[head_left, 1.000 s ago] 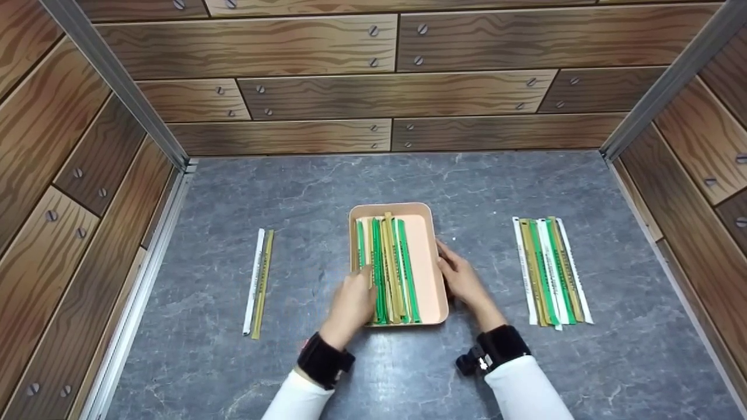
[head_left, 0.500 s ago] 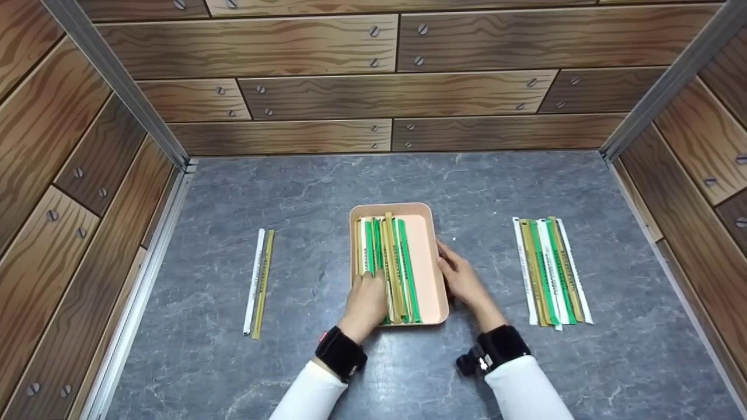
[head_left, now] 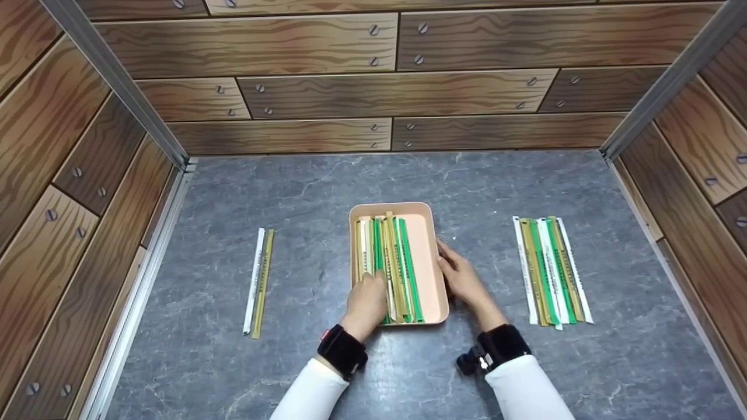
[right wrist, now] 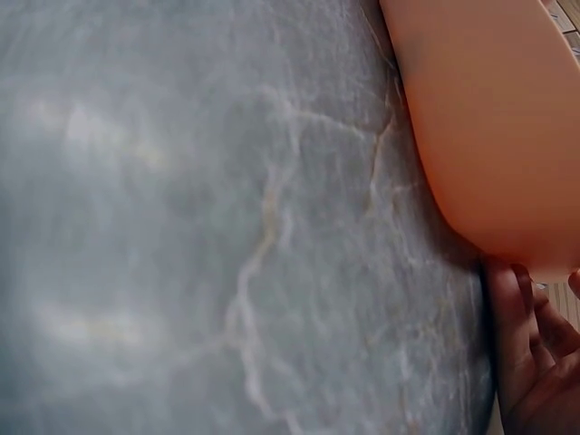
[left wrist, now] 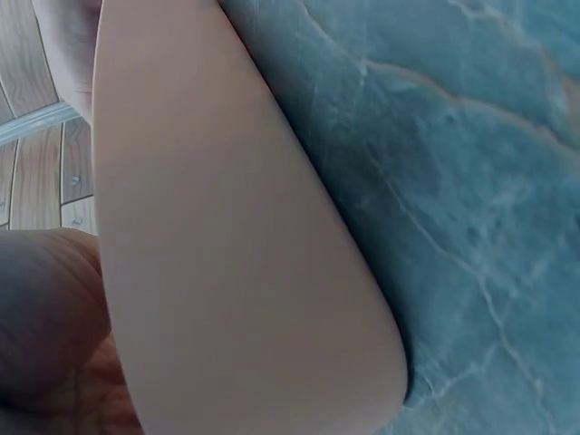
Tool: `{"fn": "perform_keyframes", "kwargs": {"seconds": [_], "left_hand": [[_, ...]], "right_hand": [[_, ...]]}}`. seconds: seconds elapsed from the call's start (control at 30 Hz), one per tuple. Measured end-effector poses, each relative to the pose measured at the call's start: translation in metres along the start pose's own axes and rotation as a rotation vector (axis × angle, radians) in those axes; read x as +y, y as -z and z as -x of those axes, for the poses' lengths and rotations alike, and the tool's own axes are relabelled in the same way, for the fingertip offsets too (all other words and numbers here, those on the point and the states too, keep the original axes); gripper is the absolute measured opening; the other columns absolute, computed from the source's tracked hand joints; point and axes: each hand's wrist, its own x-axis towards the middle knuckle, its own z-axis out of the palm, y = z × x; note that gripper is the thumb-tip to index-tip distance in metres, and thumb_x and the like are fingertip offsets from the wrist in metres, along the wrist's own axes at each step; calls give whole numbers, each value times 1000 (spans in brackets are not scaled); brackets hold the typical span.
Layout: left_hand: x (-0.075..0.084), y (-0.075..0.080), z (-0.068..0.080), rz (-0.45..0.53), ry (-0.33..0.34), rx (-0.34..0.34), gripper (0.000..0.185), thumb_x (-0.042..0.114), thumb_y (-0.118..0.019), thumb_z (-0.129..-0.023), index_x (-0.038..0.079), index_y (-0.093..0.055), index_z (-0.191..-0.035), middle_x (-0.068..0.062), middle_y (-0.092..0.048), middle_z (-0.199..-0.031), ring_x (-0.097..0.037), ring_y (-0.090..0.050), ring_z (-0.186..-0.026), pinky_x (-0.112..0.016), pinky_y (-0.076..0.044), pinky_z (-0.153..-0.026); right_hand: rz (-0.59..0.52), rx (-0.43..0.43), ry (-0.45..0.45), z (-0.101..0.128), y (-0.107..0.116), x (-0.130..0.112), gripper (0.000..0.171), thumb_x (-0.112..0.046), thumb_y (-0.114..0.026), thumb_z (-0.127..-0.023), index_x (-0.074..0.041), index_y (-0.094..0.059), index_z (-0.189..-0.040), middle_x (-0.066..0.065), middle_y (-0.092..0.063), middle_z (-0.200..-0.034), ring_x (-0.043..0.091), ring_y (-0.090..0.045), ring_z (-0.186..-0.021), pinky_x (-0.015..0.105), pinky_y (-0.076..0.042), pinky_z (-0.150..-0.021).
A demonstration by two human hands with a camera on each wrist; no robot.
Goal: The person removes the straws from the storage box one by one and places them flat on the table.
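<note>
— Tray [head_left: 429, 262], peach-coloured with rounded corners, sits at the middle of the grey marbled tabletop [head_left: 327, 186], near the front edge. Its left half holds a packed row of long wrapped sticks [head_left: 392, 262], green, olive and white, lying lengthwise; the right half shows bare tray floor.

— And the hands?

— The left hand [head_left: 366, 303] lies over the near left corner, fingers curled onto the sticks and the tray edge. The right hand [head_left: 464, 280] rests with fairly straight fingers against the tray's right wall. The wrist views show only the tray's outer wall and stone, so the exact grip I cannot tell.

— Any change from a second ago?

— The left hand has slid rightward and further over the sticks; at the far left a white and an olive one now show where green was. Tray and right hand have stayed put.

— Around it?

— Two loose sticks [head_left: 258, 280], white and olive, lie well apart to the left; a spread row of sticks [head_left: 551, 271] lies to the right. Wood-grain panels [head_left: 327, 87] with screw heads wall in three sides, with metal strips in the corners.
</note>
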Motion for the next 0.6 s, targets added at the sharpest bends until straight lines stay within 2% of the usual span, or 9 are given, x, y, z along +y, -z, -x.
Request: {"fn": "perform_keyframes", "kwargs": {"seconds": [0.2,0.3,0.53,0.6], "left_hand": [[-5,3,-2,101,22,-39,34,-13,-67,-70,-2,-61,-101,-20,-63,-84,-35,-64,-72,-43,-56,-61],[-7,3,-1,121,14,-16,40,-14,-66,-69,-4,-62,-108,-21,-64,-85,-35,-65,-73,-43,-56,-62],[-8,10,3,164,16,17,40,-16,-63,-70,-5,-63,-109,-21,-64,-83,-36,-65,-71,-43,-56,-58],[-8,13,4,178,17,24,44,-18,-60,-71,-5,-62,-113,-22,-64,-84,-36,-65,-72,-43,-56,-59]], "right_hand": [[-5,6,-8,0,0,-2,48,-14,-50,-103,-11,-41,-150,23,-49,-141,37,-47,-128,47,-37,-106],[6,6,-5,0,0,-1,49,-14,-50,-103,-11,-40,-151,23,-50,-141,36,-48,-127,47,-38,-105],[-67,-10,-6,1,-1,-3,48,-10,-48,-103,-8,-39,-150,26,-54,-134,36,-56,-117,46,-43,-99],[-58,-2,-9,1,-1,-3,48,-11,-49,-103,-8,-40,-150,25,-54,-134,35,-55,-118,45,-43,-99]]}}
